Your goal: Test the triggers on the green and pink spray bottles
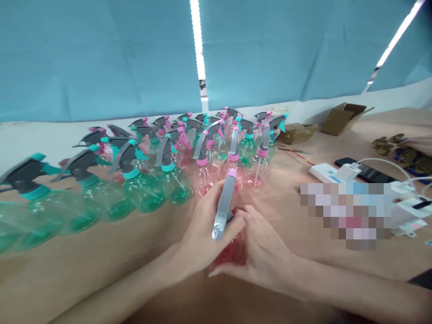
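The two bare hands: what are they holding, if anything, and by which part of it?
A pink spray bottle: the left hand grips around its spray head, the right hand cups its body. Exact contacts are partly hidden.

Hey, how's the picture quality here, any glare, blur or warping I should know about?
Head view: both light strips glare nearly white; head view: the grey trigger catches a shiny highlight; head view: the near tabletop looks soft; head view: the leftmost green bottles look stretched; head view: mosaic blocks hide a patch at right.
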A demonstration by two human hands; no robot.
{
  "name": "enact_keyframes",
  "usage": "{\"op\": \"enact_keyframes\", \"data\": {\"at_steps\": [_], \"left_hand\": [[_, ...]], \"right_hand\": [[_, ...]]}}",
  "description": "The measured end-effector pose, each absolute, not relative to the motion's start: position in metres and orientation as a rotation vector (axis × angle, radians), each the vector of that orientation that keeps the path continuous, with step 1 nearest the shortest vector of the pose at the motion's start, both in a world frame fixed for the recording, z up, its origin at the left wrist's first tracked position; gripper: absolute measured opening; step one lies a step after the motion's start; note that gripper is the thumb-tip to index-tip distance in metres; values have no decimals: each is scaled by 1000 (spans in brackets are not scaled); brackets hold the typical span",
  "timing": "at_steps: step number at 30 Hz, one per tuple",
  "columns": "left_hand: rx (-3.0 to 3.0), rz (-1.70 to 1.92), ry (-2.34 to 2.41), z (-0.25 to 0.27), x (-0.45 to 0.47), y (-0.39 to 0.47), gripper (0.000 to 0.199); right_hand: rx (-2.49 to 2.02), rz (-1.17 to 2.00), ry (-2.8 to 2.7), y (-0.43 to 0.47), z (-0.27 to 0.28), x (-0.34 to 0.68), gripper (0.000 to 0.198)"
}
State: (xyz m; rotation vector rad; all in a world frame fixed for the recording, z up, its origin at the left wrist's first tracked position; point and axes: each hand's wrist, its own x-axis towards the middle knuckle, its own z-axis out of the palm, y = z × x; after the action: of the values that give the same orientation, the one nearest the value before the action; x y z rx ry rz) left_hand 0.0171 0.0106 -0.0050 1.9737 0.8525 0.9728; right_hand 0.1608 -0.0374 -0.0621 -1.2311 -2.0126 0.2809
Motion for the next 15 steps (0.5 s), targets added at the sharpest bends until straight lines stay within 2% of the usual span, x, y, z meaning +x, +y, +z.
{"op": "enact_keyframes", "data": {"at_steps": [3,5,6,11,15], "left_hand": [[1957,1019,824,0,4,9,25],[1903,1048,805,1,-4,10,33],[1885,1050,810,1,-8,11,34],[1895,1076,858,-4,-17,16,23],[1872,1035,831,-5,-18,17,32]], "right_hand": [[-1044,671,-1999,-31,-51,157,76],[-894,892,-2043,-21,-44,162,65],[-890,899,-2082,-14,-43,165,57],[-972,502,-2232,15,-68,188,26],[-955,435,-2317,20,-95,198,22]]}}
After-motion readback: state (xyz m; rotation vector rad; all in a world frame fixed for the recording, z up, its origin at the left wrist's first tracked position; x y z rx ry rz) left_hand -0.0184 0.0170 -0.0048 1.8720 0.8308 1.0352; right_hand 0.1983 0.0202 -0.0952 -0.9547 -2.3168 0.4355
